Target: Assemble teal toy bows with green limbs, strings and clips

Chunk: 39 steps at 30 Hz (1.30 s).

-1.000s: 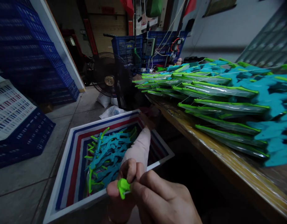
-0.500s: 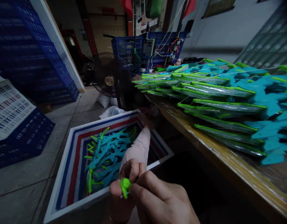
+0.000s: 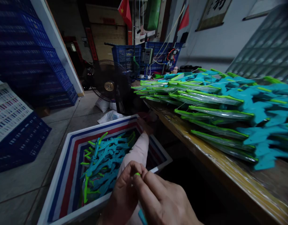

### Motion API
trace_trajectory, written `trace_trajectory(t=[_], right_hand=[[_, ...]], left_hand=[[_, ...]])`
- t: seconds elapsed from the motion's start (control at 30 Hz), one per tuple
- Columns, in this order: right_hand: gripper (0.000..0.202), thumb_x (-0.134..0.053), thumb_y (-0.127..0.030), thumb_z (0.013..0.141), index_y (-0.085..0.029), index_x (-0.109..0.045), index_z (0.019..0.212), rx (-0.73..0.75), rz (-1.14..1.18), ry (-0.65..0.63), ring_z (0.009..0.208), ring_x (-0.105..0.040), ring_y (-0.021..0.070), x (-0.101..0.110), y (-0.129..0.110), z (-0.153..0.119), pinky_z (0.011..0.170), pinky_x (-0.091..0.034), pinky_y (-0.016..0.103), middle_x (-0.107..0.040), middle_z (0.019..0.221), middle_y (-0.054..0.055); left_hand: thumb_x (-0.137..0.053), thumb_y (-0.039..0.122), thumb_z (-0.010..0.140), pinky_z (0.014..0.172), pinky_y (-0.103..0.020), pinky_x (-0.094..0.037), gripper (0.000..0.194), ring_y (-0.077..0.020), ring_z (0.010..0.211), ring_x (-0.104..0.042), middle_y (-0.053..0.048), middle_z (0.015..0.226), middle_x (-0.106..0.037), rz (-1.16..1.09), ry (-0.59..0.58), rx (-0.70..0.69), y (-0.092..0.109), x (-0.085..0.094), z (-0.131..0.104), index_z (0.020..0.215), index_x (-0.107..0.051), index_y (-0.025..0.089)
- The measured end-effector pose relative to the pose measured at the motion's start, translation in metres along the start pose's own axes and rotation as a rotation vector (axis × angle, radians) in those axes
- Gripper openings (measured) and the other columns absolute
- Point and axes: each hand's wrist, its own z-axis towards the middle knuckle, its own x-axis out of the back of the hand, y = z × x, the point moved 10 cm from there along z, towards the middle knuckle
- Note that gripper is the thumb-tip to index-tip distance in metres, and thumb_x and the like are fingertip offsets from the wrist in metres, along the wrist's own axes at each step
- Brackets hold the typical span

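In front of my body, my left hand (image 3: 125, 192) and my right hand (image 3: 164, 198) meet, fingers pinched together. Between their fingertips shows a small bit of bright green plastic (image 3: 137, 174), apparently the tip of a toy bow; the fingers cover most of it. Just below the hands, a teal piece (image 3: 142, 216) peeks out, perhaps the same bow's handle. Beyond them stands a white-rimmed box (image 3: 71, 150) with a striped lining, holding a heap of teal and green toy bows (image 3: 108, 156).
At right, a wooden table (image 3: 214, 159) carries a pile of strung toy bows (image 3: 211, 97). A pale-clothed limb (image 3: 136, 151) crosses the box. A fan (image 3: 108, 86) stands behind it. Blue crates (image 3: 47, 62) are stacked at left, near another crate (image 3: 19, 153).
Both hands have drawn closer together, and the green tip is now mostly covered by fingers. A teal piece has come into sight under them. The view has tilted up slightly.
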Motion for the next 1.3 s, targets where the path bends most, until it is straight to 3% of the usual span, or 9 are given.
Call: trace_trajectory(t=[0.1,0.2,0.37,0.5,0.73,0.83,1.0,1.17,1.3], right_hand=[[0.031,-0.034,-0.011,0.103,-0.013,-0.062,0.089,-0.002,0.030,-0.012,0.055,-0.052,0.0157,0.003,0.005,0.007,0.046,-0.041,0.027,-0.056,0.066,0.004],[0.028,-0.035,-0.012,0.102,-0.016,-0.059,0.088,-0.081,0.154,0.045,0.055,-0.051,0.0145,0.027,0.023,0.018,0.050,-0.041,0.025,-0.055,0.067,0.002],[0.013,-0.056,-0.015,0.098,-0.021,-0.059,0.087,-0.487,0.375,0.183,0.055,-0.050,0.0108,0.055,0.073,0.023,0.052,-0.040,0.021,-0.056,0.069,-0.003],[0.020,-0.059,-0.019,0.097,-0.019,-0.059,0.077,-0.631,0.649,0.055,0.057,-0.050,0.0101,0.023,0.081,0.012,0.053,-0.041,0.019,-0.054,0.066,-0.003],[0.020,-0.056,-0.017,0.099,-0.019,-0.062,0.080,-0.465,0.770,-0.172,0.087,-0.068,0.0153,0.006,0.058,-0.010,0.074,-0.053,0.020,-0.068,0.095,0.006],[0.020,-0.058,-0.018,0.098,-0.019,-0.060,0.078,-0.483,0.871,-0.223,0.080,-0.069,0.0127,-0.001,0.055,-0.016,0.068,-0.054,0.017,-0.066,0.093,0.005],[0.021,-0.066,-0.023,0.092,-0.018,-0.055,0.075,-0.666,0.950,-0.244,0.060,-0.062,0.0104,-0.019,0.063,-0.034,0.052,-0.049,0.016,-0.059,0.078,0.002],[0.031,-0.080,-0.034,0.084,-0.020,-0.052,0.083,-1.029,1.319,-0.295,0.056,-0.065,0.0142,-0.048,0.065,-0.067,0.054,-0.050,0.020,-0.065,0.064,0.000],[0.035,-0.083,-0.039,0.081,-0.018,-0.055,0.081,-1.103,1.441,-0.236,0.054,-0.064,0.0142,-0.054,0.066,-0.074,0.055,-0.052,0.022,-0.066,0.063,0.001]], left_hand=[[-0.081,0.045,0.080,0.060,-0.027,-0.048,0.028,-0.0177,0.069,-0.059,-0.004,0.077,-0.062,0.043,-0.004,0.002,-0.005,0.002,-0.005,0.098,-0.071,0.024],[-0.076,0.047,0.085,0.057,-0.025,-0.048,0.034,-0.0150,0.061,-0.058,-0.002,0.074,-0.063,0.104,0.013,-0.038,-0.003,-0.001,-0.010,0.111,-0.069,0.026],[-0.071,0.045,0.089,0.050,-0.023,-0.048,0.027,-0.0118,0.054,-0.059,-0.003,0.080,-0.067,0.046,-0.085,0.007,-0.002,-0.019,-0.010,0.105,-0.070,0.023],[-0.077,0.046,0.084,0.046,-0.018,-0.041,0.028,-0.0094,0.047,-0.054,0.000,0.063,-0.063,0.014,-0.133,0.014,-0.001,-0.018,-0.009,0.093,-0.070,0.021],[-0.080,0.041,0.081,0.050,-0.019,-0.040,0.027,-0.0095,0.047,-0.053,0.001,0.056,-0.060,0.044,0.031,0.061,-0.012,0.002,-0.010,0.079,-0.067,0.018],[-0.082,0.042,0.079,0.051,-0.018,-0.039,0.028,-0.0088,0.047,-0.052,0.002,0.055,-0.059,0.015,0.017,0.100,-0.021,-0.002,-0.012,0.082,-0.068,0.018],[-0.083,0.041,0.078,0.052,-0.021,-0.043,0.028,-0.0099,0.049,-0.052,0.002,0.059,-0.058,-0.012,-0.043,0.153,-0.027,-0.013,-0.014,0.081,-0.068,0.017],[-0.088,0.044,0.072,0.054,-0.023,-0.044,0.035,-0.0118,0.050,-0.056,0.001,0.057,-0.061,-0.013,-0.047,0.214,-0.029,-0.014,-0.016,0.078,-0.069,0.016],[-0.090,0.045,0.069,0.055,-0.025,-0.047,0.037,-0.0132,0.050,-0.057,0.000,0.058,-0.063,0.012,-0.028,0.221,-0.032,-0.008,-0.015,0.080,-0.069,0.017]])
